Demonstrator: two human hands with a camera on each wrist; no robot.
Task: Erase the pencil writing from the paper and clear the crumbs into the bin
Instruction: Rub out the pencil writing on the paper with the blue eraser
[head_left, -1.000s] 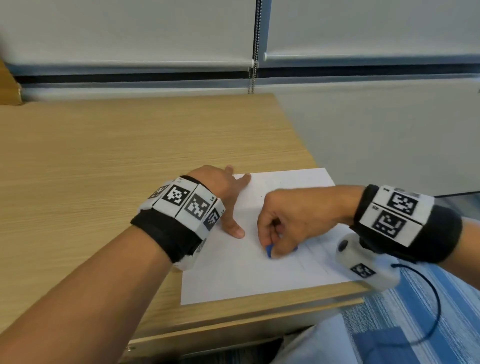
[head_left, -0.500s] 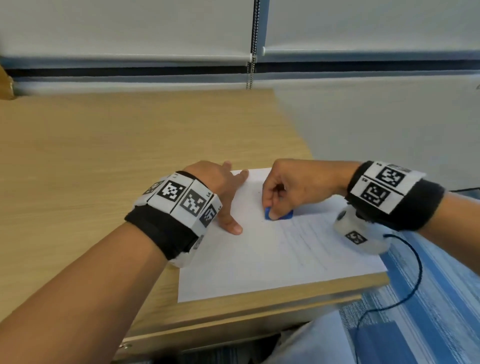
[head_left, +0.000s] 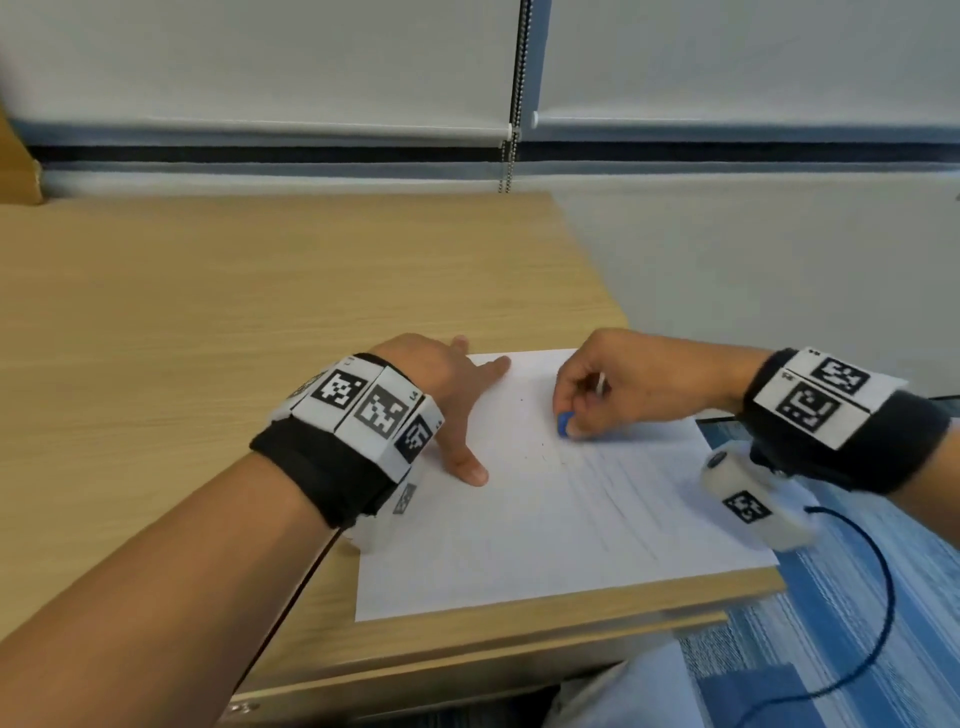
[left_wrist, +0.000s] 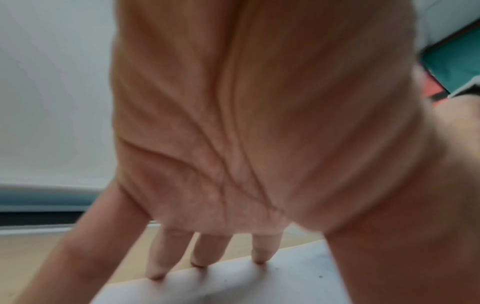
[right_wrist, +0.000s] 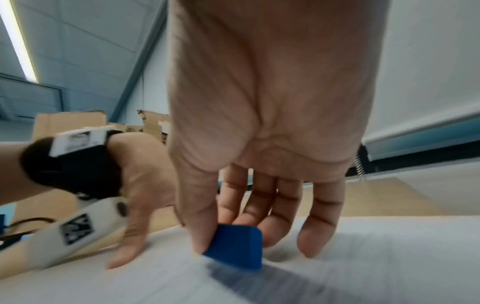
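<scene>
A wooden desk (head_left: 218, 322) fills the foreground, white roller blinds (head_left: 260, 57) hang behind it with a bead chain (head_left: 511, 104) dangling between them, blue striped carpet (head_left: 857, 623) shows below right, and cardboard boxes (right_wrist: 70, 125) stand stacked in the right wrist's background.

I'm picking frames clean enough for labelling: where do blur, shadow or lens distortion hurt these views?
Head view: mostly sharp, straight edges bow with the wide lens; the right hand is slightly smeared. Left wrist view: soft throughout, the left hand fills it out of focus. Right wrist view: the blue eraser is fairly crisp, but the paper streaks with motion blur and the eraser throws a dark shadow.
</scene>
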